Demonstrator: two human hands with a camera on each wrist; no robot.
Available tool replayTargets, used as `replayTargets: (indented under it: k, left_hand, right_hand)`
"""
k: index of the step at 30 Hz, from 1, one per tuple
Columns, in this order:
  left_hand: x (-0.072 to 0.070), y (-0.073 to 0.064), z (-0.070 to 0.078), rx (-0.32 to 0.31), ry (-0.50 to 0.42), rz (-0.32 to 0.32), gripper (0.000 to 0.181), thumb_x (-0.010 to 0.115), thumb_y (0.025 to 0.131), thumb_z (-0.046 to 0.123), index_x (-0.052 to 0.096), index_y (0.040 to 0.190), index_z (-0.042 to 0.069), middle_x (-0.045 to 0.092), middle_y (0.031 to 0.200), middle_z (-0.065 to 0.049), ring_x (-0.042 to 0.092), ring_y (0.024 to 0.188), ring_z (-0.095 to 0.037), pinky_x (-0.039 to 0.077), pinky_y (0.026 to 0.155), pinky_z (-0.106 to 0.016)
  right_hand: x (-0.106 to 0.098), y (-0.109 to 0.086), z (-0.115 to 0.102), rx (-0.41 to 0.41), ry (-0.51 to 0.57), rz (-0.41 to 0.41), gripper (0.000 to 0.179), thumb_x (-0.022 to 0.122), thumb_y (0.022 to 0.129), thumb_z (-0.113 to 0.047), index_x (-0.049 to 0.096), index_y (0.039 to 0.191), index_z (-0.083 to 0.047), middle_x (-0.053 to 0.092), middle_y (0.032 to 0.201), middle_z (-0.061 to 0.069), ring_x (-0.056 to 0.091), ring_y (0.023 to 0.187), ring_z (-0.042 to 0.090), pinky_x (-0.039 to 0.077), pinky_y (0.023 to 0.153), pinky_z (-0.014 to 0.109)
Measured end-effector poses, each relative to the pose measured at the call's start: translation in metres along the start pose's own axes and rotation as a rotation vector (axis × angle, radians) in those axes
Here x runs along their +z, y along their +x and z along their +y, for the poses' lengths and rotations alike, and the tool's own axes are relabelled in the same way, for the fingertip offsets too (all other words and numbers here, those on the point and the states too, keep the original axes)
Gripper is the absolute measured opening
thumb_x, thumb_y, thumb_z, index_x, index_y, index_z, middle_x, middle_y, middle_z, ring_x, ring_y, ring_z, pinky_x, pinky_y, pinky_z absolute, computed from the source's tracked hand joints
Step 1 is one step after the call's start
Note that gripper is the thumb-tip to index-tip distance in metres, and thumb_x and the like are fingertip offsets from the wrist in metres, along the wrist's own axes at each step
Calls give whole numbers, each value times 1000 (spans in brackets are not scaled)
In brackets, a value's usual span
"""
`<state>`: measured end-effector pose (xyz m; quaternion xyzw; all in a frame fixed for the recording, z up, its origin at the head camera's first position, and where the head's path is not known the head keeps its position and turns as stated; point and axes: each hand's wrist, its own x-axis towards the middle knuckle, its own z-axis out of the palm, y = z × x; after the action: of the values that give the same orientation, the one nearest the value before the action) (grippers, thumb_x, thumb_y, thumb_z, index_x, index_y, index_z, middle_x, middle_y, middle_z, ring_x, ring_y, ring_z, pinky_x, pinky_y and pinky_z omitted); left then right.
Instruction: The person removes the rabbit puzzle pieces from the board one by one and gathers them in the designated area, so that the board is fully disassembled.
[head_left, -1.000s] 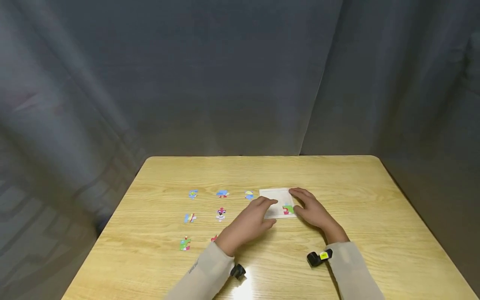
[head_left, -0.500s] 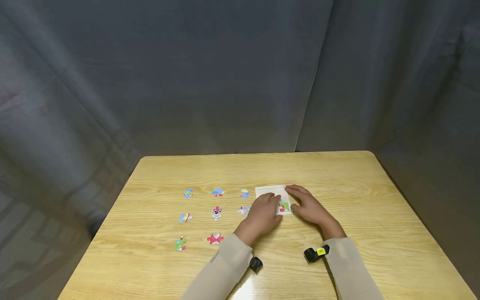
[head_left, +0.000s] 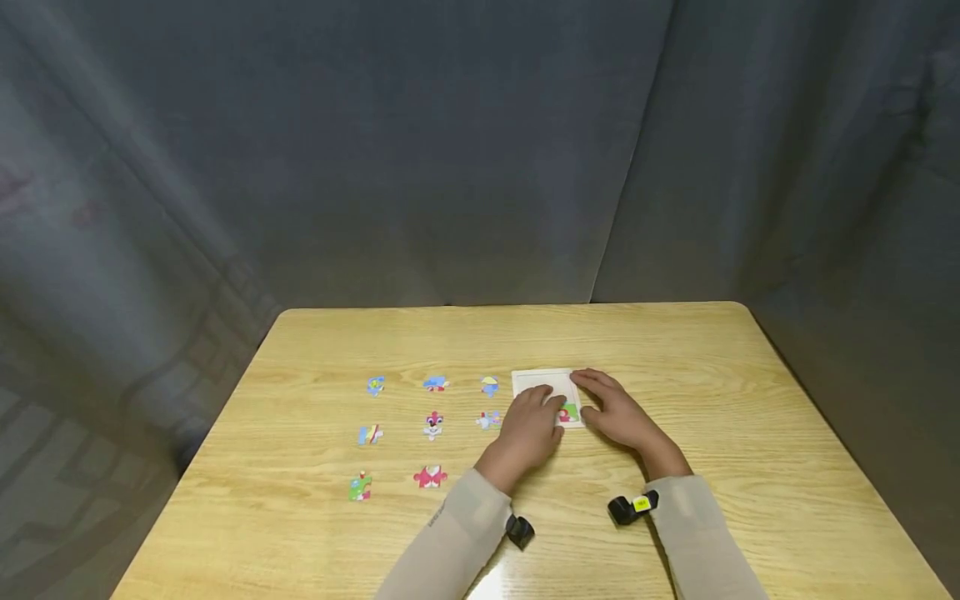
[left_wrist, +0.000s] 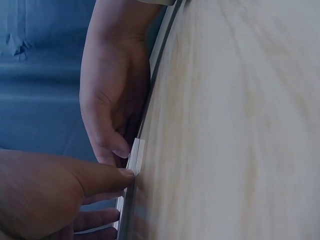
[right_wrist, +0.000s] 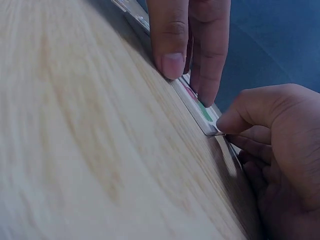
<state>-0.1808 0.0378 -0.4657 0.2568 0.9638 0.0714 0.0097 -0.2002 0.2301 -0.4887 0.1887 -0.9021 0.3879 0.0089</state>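
A white square puzzle tray (head_left: pixel 545 374) lies flat on the table, with a green and red jigsaw piece (head_left: pixel 571 412) in its near right corner. My left hand (head_left: pixel 528 429) reaches over the tray from the left, its fingertips on or just beside that piece and its thumb at the near rim. My right hand (head_left: pixel 622 417) holds the tray's right edge. In the right wrist view the right thumb (right_wrist: pixel 232 119) rests on the corner of the rim, and the piece shows partly between the hands. The left hand hides much of the tray's near left part.
Several loose jigsaw pieces lie spaced out in rows left of the tray, among them a face piece (head_left: pixel 432 426), a red piece (head_left: pixel 431 477) and a green piece (head_left: pixel 360 487). The wooden table (head_left: pixel 712 367) ends before grey curtains (head_left: pixel 450 167).
My left hand has moved right, its fingers closing in on the green and red piece. The right hand stays at the tray's edge. The head view has shifted slightly.
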Motion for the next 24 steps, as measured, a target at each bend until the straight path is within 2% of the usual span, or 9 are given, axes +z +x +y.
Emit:
replayTargets:
  k: [8,18,24]
  left_hand:
    - [4,1,-2,19,4,27,47,59,97,35,53,140,16,45,145,-6,37,135,-21,26,113,-34]
    - [2,1,0,5,-5,46,44,56,99,33,53,140,18,48,143,-4,39,134,-20,26,113,-32]
    - [1,2,0,3,-78,71,42,59,98,30,54,139,18,57,131,1,51,123,-18,36,107,-33]
  right_hand:
    - [3,-1,1,-7,-11,4,58,62,89,-5,44,144,-1,38,148,18,28,139,41,27,107,62]
    - [3,2,2,-8,-23,-1,58,61,89,-4,44,145,-3,38,149,15,27,140,38,27,108,61]
    - [4,0,-1,-3,-8,3,59,60,88,-4,44,145,-2,37,149,16,25,140,39,26,108,61]
